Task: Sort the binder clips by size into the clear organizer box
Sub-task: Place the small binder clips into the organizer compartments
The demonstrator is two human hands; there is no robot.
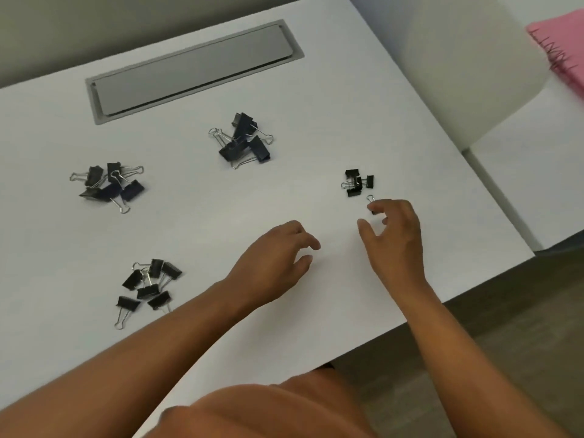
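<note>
the binder clips lie in four loose heaps on the white table (284,197), and to my eye each heap is one size: a pile at the far left (107,184), the biggest ones in a pile at the far middle (243,140), another pile close by on the left (148,287), and a tiny pile on the right (358,182). it looks like sorting into groups first, since no clear box shows anywhere. the right hand (395,235) pinches one small clip (371,203) at its fingertips, just beside the tiny pile. the left hand (278,257) hovers relaxed, fingers loosely curled, holding nothing. the clips are black folded metal with thin shiny wire handles; the table is smooth and matte, with a grey metal flap (192,67) set into it.
</note>
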